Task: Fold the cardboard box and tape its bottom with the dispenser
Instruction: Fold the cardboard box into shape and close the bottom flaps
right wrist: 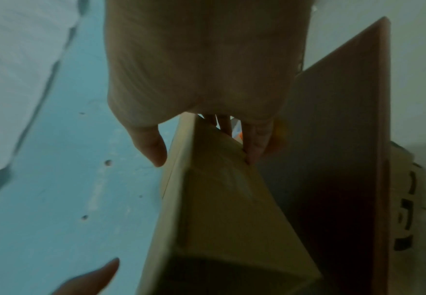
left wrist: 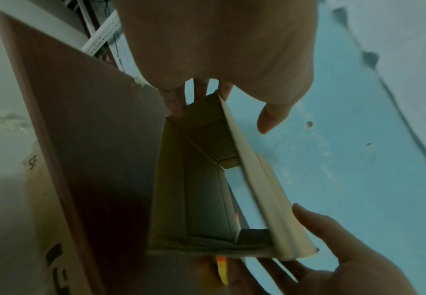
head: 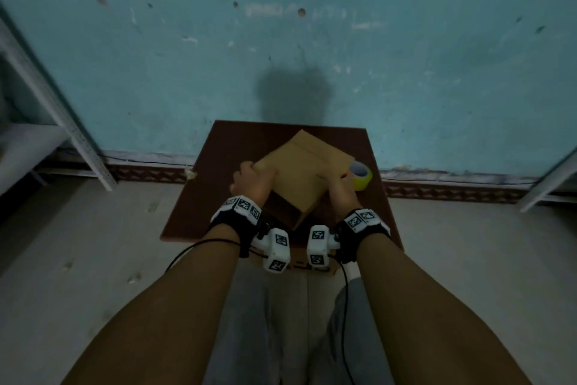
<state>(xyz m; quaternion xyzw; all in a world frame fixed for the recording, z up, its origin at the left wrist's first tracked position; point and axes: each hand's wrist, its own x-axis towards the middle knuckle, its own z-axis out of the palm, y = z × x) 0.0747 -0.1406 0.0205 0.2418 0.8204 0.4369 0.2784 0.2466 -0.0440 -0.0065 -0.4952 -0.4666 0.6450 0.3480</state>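
A brown cardboard box [head: 303,166] is held tilted above the small dark-brown table [head: 215,191], one open end facing me. My left hand [head: 249,177] grips its left corner and my right hand [head: 338,183] grips its right side. The left wrist view looks into the hollow box [left wrist: 201,189], with left fingers [left wrist: 176,103] at its far end and the right hand [left wrist: 332,249] at the near end. In the right wrist view the right thumb [right wrist: 153,149] and fingers [right wrist: 254,143] straddle the box [right wrist: 222,209]. A yellow tape roll [head: 362,175] with an orange part stands on the table just right of the box.
The table stands against a blue wall [head: 281,41]. White metal shelving stands at the left [head: 46,97] and right [head: 549,184]. Printed cardboard [right wrist: 406,209] lies on the floor beside the table. My legs are at the table's near edge.
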